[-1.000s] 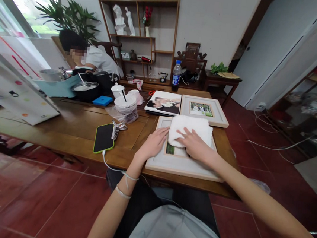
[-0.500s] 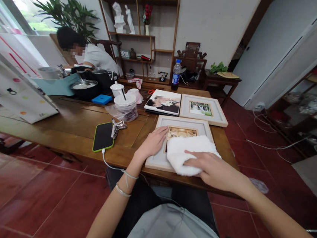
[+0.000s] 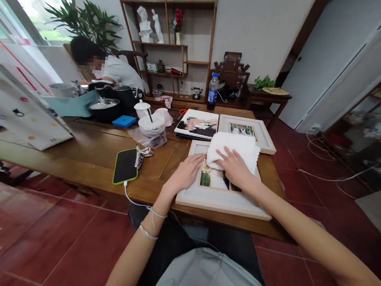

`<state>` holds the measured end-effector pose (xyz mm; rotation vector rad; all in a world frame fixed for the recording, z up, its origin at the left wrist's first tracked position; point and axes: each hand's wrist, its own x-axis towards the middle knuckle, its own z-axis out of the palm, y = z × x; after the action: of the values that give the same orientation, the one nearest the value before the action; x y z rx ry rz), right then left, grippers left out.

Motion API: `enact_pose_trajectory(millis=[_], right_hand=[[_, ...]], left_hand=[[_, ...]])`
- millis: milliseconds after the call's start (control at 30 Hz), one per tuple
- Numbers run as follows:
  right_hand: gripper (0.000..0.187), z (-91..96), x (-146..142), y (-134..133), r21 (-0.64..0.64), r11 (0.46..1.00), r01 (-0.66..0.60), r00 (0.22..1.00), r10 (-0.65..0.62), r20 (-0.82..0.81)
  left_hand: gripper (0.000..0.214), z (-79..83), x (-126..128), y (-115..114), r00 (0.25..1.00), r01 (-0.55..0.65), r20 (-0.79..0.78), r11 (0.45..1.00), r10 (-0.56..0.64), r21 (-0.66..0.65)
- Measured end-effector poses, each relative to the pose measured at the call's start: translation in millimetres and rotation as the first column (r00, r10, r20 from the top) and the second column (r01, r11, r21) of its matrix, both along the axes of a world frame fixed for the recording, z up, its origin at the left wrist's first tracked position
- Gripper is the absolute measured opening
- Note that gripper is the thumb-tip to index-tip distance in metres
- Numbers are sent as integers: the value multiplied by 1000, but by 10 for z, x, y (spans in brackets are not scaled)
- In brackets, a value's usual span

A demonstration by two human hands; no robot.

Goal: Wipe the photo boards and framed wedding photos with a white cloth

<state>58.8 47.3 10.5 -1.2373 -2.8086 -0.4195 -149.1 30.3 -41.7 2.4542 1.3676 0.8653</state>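
A pale wooden picture frame lies flat at the near edge of the wooden table. My left hand rests flat on the frame's left border, fingers stretched out. My right hand lies flat, fingers spread, on a folded white towel that covers the far part of the framed picture. Beyond it lie a second pale frame and a photo book.
A phone in a green case on a cable lies left of the frame, next to a metal clip. Plastic cups, pots, a blue box and a bottle stand further back. Another person sits at the far left.
My right hand has pushed the towel from the frame's near edge to its far end, after drawing it toward me before that. My left hand has stayed on the frame.
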Motion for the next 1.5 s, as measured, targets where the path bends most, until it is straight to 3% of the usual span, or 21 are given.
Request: enact_pose_trajectory(millis=[200, 367, 500, 633, 700, 833, 900, 967, 1067, 1200, 1333, 1500], right_hand=[[41, 95, -203, -625, -118, 985, -123, 990, 129, 53], [45, 249, -54, -1064, -247, 937, -247, 968, 249, -23], [60, 407, 176, -1182, -366, 893, -262, 964, 226, -137], [62, 465, 354, -1057, -473, 864, -176, 978, 99, -183], [63, 439, 425, -915, -447, 887, -115, 975, 15, -221], [61, 433, 497, -581, -252, 961, 115, 942, -186, -280], [57, 473, 479, -466, -89, 954, 285, 903, -299, -309], [55, 489, 413, -440, 94, 929, 357, 892, -309, -330], [50, 373, 217, -607, 182, 969, 166, 964, -121, -237], [37, 43, -133, -1036, 13, 994, -112, 986, 113, -122], [24, -109, -341, -1227, 26, 995, -92, 992, 94, -85], [29, -31, -392, -1106, -44, 996, -79, 995, 76, -65]], left_hand=[[43, 6, 4, -2, 999, 2, 48, 999, -1, -35], [43, 41, 28, -36, 998, -27, 58, 999, 28, -27], [42, 37, 27, -30, 999, -19, 50, 1000, 20, -13], [41, 10, 22, -9, 999, -18, 43, 1000, 19, -4], [41, 2, 21, -5, 999, -21, 42, 1000, 21, -2], [41, -4, 17, -9, 999, -20, 46, 1000, 20, 3], [40, -10, 12, -9, 998, -22, 53, 1000, 22, 1], [40, -17, 6, -5, 998, -22, 55, 1000, 22, -9], [40, -11, 3, -3, 998, -18, 57, 1000, 19, -19], [41, 29, 6, -23, 999, 4, 54, 1000, -3, -21], [42, 52, 0, -37, 999, 9, 50, 999, -7, -40], [42, 70, -11, -45, 998, 38, 60, 998, -35, -58]])
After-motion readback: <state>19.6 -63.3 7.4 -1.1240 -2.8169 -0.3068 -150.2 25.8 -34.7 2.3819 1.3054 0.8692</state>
